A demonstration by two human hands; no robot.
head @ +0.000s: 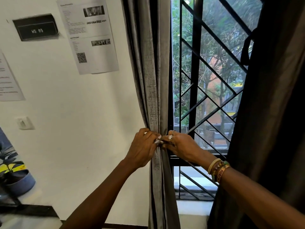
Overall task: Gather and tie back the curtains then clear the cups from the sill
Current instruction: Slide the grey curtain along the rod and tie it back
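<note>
We see the grey curtain point(153, 80) bunched at the window's left edge and cinched at mid-height. Left hand point(144, 148) and right hand point(180, 146) meet at the cinch, fingers curled, both pinching the gathered fabric. A dark curtain point(272, 113) hangs right of the grille point(196, 63), with the white sill point(194, 208) below.

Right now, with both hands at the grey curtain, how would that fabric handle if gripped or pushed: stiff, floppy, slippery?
Probably floppy: the grey curtain cinches into narrow folds where the left hand and right hand grip it. Its slight sheen suggests it may slip in a loose hold. It hangs straight below the hands, so likely fairly heavy cloth.
</note>
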